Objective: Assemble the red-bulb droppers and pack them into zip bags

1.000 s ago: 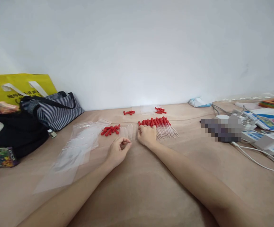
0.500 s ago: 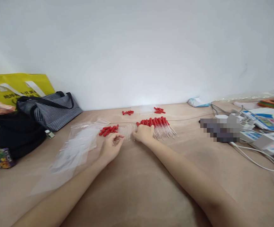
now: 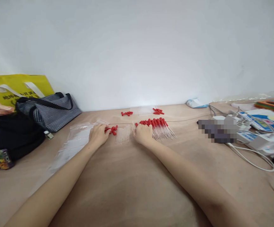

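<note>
My left hand reaches over the left pile of red rubber bulbs, its fingertips closed at a bulb. A row of clear thin tubes lies between my two hands. My right hand is closed around a thin clear tube, whose upper end sticks out above the fingers. Right beside that hand lies a row of tubes with red bulbs on their ends, partly covered by the hand.
Clear plastic bags lie at the left, near a striped bag and a small bottle. More red bulbs sit near the wall. Chargers and white cables are at the right.
My left hand has moved left, from the loose clear tubes onto the red bulbs. My right hand stays near the capped row, and a tube end now shows above it.
</note>
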A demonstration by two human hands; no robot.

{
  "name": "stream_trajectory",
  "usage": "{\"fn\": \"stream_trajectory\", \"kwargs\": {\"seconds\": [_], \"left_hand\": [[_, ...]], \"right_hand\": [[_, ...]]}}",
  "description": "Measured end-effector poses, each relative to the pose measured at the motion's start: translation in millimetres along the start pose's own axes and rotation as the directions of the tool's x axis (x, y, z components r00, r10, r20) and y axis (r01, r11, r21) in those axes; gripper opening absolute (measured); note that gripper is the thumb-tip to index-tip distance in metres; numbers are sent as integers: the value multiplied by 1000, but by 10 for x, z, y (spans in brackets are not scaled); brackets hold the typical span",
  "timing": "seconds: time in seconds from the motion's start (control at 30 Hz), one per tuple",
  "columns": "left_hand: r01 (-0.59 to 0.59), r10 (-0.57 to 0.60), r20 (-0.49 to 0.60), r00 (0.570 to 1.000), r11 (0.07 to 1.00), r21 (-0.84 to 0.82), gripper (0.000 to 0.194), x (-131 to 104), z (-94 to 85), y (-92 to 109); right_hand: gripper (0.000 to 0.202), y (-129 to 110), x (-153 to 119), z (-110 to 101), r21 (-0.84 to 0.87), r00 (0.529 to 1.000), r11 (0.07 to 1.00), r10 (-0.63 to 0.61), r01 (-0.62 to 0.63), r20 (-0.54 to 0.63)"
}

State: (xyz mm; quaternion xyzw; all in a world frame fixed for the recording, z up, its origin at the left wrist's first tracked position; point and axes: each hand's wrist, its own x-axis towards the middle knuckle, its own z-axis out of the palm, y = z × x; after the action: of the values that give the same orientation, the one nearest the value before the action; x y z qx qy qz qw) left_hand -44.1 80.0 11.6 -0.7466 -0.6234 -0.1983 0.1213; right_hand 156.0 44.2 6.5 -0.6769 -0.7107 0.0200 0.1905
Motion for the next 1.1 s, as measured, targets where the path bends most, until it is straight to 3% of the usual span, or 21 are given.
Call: {"fn": "stream_trajectory", "kwargs": {"seconds": [0.13,0.23,0.33,0.47,0.6,0.83,1.1], "left_hand": [[-86,77,-87,993,991,-100,15,-165,-96,113],[-218,193,-111,975,933,-287,16,-419,-192,296],[-278,314,-1,949,838,-469,17,-685,-253,518],[-330,478,106,872,732,-596,16,-864,-252,726],[-304,452,115,884,745,-593,14,-871,-235,804],[-251,381,104,919,766,-591,25,-835,-174,949],[-194,341,112,933,742,-642,17,-801,-119,931]], "right_hand": [[22,200,-163,-91,115,991,984,-131,134,-28],[11,456,-314,-123,253,961,928,-273,272,-32],[7,743,-488,-119,386,911,828,-399,406,-102],[21,1005,-682,-99,380,880,795,-448,472,-155],[29,1035,-744,-103,320,870,809,-469,493,-154],[17,921,-736,-122,246,850,814,-513,526,-118],[21,851,-739,-105,259,842,803,-529,536,-102]]}}
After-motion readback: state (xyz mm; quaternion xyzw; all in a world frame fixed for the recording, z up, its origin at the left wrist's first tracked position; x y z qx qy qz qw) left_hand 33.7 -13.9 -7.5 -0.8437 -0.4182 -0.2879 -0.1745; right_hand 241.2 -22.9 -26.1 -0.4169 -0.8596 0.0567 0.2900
